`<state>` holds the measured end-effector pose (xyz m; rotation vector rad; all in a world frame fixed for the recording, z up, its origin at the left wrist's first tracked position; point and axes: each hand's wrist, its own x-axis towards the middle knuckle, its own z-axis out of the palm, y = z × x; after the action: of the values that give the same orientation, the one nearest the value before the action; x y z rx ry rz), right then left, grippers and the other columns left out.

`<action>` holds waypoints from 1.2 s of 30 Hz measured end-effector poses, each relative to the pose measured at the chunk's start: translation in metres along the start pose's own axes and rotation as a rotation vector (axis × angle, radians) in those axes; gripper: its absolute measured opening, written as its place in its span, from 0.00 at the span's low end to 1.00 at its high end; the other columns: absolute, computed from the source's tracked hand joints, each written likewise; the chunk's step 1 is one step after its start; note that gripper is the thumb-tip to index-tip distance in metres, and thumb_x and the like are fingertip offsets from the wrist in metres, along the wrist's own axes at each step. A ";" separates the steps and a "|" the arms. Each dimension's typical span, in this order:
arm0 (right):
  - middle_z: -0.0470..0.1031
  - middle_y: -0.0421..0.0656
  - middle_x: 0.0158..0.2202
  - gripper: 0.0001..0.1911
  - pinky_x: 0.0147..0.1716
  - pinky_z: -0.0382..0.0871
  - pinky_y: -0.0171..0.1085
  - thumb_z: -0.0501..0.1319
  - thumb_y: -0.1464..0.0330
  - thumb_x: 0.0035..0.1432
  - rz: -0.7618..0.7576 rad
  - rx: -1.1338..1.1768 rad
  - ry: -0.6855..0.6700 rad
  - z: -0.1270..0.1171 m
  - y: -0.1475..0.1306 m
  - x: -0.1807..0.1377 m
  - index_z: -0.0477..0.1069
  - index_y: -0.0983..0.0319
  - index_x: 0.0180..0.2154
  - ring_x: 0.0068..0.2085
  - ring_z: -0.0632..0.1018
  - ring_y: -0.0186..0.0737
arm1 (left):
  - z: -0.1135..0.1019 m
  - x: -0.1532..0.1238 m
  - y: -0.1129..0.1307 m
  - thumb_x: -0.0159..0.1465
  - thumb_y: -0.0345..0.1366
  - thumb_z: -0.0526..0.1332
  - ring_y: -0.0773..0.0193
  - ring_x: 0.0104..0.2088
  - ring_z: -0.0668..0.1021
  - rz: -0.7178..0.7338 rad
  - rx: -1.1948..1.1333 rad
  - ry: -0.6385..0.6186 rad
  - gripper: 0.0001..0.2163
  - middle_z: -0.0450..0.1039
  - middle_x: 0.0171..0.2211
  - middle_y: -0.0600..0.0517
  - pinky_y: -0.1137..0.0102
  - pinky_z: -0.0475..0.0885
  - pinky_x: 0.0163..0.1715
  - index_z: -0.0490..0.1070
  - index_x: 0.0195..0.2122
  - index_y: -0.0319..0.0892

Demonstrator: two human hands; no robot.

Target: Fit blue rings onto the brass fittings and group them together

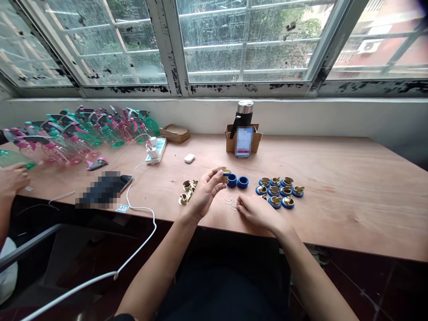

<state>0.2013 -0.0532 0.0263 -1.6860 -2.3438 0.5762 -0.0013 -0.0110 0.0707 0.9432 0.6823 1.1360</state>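
Observation:
Between the thumb and fingers of my left hand point(209, 189) is a round gold cap with a blue rim point(226, 172), raised a little over the table. My right hand point(254, 208) rests low at the table, fingertips pinched together beside some thin white loops point(230, 202); what they grip is too small to make out. Two blue rings point(242, 182) stand just beyond my hands. Several gold pieces point(186, 184) lie left of my left hand, partly hidden by it. To the right sit several blue-rimmed gold caps point(274, 191) with upright gold tabs.
A phone point(244, 141) leans on a cardboard box point(257, 138) holding a black flask point(245, 113). Leftward are a white case point(189, 158), a power strip point(160, 150), a dark phone point(103, 189), spray bottles point(110, 133) and another person's hand point(15, 178). A white cable point(152, 218) crosses the table edge.

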 end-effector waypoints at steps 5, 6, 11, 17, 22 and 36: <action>0.81 0.51 0.39 0.12 0.34 0.57 0.41 0.52 0.66 0.77 0.002 0.003 -0.003 -0.003 0.000 -0.002 0.68 0.60 0.39 0.37 0.78 0.47 | 0.002 -0.002 -0.002 0.67 0.42 0.71 0.69 0.41 0.79 -0.111 -0.144 0.021 0.15 0.78 0.44 0.48 0.74 0.77 0.45 0.80 0.50 0.38; 0.80 0.50 0.38 0.12 0.34 0.57 0.40 0.51 0.66 0.77 0.005 0.033 0.002 -0.004 0.000 -0.003 0.67 0.60 0.39 0.36 0.77 0.46 | 0.003 -0.001 -0.002 0.68 0.42 0.70 0.69 0.41 0.79 -0.136 -0.165 0.028 0.14 0.78 0.44 0.48 0.75 0.77 0.44 0.81 0.49 0.38; 0.76 0.44 0.35 0.11 0.36 0.61 0.39 0.51 0.65 0.77 -0.014 0.252 0.061 -0.014 0.002 -0.004 0.61 0.58 0.38 0.36 0.75 0.43 | 0.000 0.003 -0.008 0.71 0.38 0.66 0.67 0.38 0.80 -0.247 -0.218 0.093 0.10 0.78 0.41 0.46 0.75 0.78 0.40 0.79 0.46 0.36; 0.69 0.37 0.28 0.14 0.32 0.63 0.38 0.52 0.56 0.78 -0.096 0.730 0.177 -0.021 -0.005 -0.004 0.61 0.57 0.39 0.29 0.70 0.38 | 0.003 0.000 -0.013 0.70 0.36 0.66 0.69 0.33 0.77 -0.268 -0.127 0.035 0.09 0.78 0.41 0.45 0.74 0.73 0.34 0.78 0.44 0.35; 0.68 0.35 0.27 0.19 0.23 0.57 0.36 0.59 0.49 0.73 -0.143 1.188 0.255 -0.020 -0.016 -0.001 0.61 0.57 0.39 0.23 0.65 0.33 | 0.007 -0.006 -0.013 0.62 0.40 0.73 0.72 0.30 0.74 -0.221 0.085 -0.093 0.14 0.75 0.38 0.51 0.73 0.67 0.33 0.76 0.44 0.37; 0.69 0.34 0.26 0.19 0.22 0.55 0.35 0.65 0.50 0.70 -0.173 1.299 0.249 -0.015 -0.022 0.004 0.67 0.58 0.40 0.21 0.64 0.31 | 0.011 -0.011 -0.009 0.67 0.50 0.67 0.70 0.27 0.68 -0.083 0.469 -0.175 0.16 0.68 0.27 0.56 0.72 0.59 0.29 0.70 0.38 0.41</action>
<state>0.1870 -0.0529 0.0488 -0.8299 -1.2892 1.3292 0.0083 -0.0259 0.0680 1.3796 0.8537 0.8205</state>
